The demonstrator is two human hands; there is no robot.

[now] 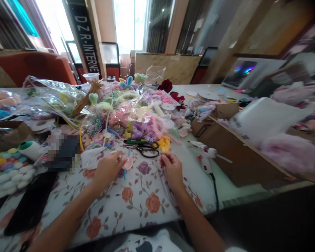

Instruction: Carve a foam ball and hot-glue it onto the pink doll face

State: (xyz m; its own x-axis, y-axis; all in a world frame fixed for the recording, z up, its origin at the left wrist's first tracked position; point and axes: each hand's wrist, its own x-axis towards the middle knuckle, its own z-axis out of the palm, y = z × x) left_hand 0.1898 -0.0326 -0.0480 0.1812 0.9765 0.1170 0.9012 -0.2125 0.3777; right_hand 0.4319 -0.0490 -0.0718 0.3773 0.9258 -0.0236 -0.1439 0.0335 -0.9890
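Note:
My left hand [109,168] rests on the flowered tablecloth [136,196] with its fingers closed around a small pink round piece [127,162] that has a blue stem [125,172] hanging from it. My right hand [172,168] lies a little to the right, fingers curled in a pinch; what they hold is too small to make out. Black-handled scissors [147,149] lie just beyond both hands. A white glue gun [205,154] stands to the right of my right hand, its black cord running toward the table's edge.
A heap of pastel craft supplies in plastic bags [131,112] fills the table's middle. An open cardboard box [233,147] with pink fluff sits at right. Coloured pom-poms [7,168] and a dark pouch [65,152] lie at left.

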